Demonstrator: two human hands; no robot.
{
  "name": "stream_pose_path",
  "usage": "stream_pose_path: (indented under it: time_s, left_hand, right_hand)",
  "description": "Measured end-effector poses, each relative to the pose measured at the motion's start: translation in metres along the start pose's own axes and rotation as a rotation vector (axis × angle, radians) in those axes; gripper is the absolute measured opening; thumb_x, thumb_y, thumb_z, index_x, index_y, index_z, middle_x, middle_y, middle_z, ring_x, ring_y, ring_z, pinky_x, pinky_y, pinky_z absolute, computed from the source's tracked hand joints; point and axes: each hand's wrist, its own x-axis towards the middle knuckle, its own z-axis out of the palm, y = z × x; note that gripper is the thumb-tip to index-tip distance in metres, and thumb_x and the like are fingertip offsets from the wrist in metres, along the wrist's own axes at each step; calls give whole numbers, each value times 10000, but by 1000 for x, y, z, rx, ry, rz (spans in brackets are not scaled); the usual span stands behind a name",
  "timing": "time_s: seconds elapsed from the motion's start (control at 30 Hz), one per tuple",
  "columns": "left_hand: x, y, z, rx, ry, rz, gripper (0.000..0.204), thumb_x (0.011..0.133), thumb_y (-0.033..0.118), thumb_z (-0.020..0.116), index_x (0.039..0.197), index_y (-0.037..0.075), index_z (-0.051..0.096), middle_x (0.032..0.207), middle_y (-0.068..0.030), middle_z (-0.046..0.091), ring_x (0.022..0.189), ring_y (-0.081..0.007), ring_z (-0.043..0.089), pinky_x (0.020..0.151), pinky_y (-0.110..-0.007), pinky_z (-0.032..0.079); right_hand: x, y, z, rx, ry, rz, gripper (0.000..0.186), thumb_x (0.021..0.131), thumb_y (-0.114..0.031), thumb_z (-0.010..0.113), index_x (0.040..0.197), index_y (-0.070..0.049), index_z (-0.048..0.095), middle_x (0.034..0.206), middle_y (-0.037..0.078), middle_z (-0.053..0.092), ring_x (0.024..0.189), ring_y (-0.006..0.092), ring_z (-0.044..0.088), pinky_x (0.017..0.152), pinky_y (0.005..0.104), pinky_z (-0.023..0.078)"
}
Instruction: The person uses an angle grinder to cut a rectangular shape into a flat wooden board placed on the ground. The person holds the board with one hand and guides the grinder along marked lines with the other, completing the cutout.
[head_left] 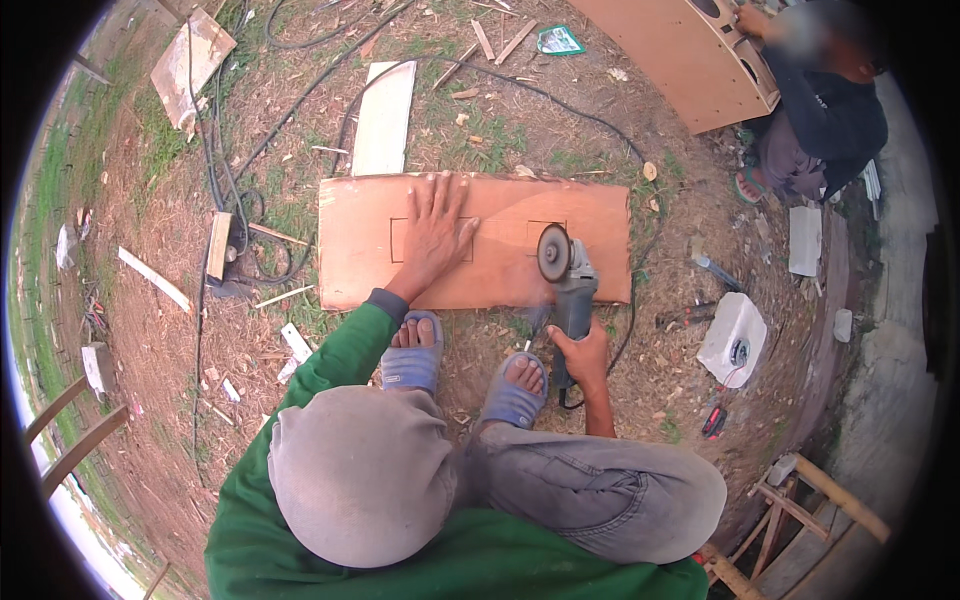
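Observation:
A plywood board lies flat on the ground before my feet, with two rectangles marked or cut in it. My left hand rests palm down on it, fingers stretched out, over the left rectangle. Gripped in my right hand is a grey angle grinder. Its round disc is at the right rectangle, by that outline's lower edge; whether it touches the wood I cannot tell. A pale haze of dust hangs just left of the grinder.
Black cables snake over the littered ground. A pale board lies beyond the plywood. At right sit a cut white jug and a red-black tool. A co-worker crouches at far right, holding a large wooden panel.

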Motion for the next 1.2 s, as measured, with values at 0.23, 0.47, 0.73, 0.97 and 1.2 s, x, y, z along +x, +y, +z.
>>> stream_pose_path:
  time_s: [0.23,0.47,0.73,0.97,1.2]
  left_hand:
    - [-1,1,1,13,-69,-12,748,1164,529,558,1780,122,432,1875,-196,319,1756,-441,221,1408,-691,137]
    - [-3,1,1,10,-18,-3,750,1158,542,564,1768,119,453,1868,-195,331,1751,-438,236,1401,-699,156]
    - [-2,0,1,6,-49,-11,753,1159,537,567,1774,123,440,1870,-192,328,1749,-438,242,1402,-698,155]
    - [-2,0,2,4,-15,-3,754,1155,536,575,1775,129,441,1870,-190,328,1752,-432,240,1406,-689,152]
    - [-2,1,3,22,-22,-3,757,1151,540,578,1777,137,439,1872,-186,325,1753,-430,235,1407,-685,154]
  right_hand:
    - [1,-3,12,-22,-11,-9,454,867,-246,968,1145,42,755,959,190,825,842,289,797,806,452,619]
    - [2,-7,13,0,-11,9,431,873,-244,971,1112,41,754,931,196,816,834,287,796,787,447,616]
    - [4,-8,15,-54,-11,18,428,868,-231,971,1117,44,759,946,190,820,838,276,793,789,439,617]
    - [3,-8,16,-33,-12,38,418,876,-227,964,1123,43,761,933,179,813,830,262,785,787,436,616]
    - [5,-5,16,-35,-18,15,433,867,-237,968,1113,52,758,931,199,811,832,290,796,786,452,618]
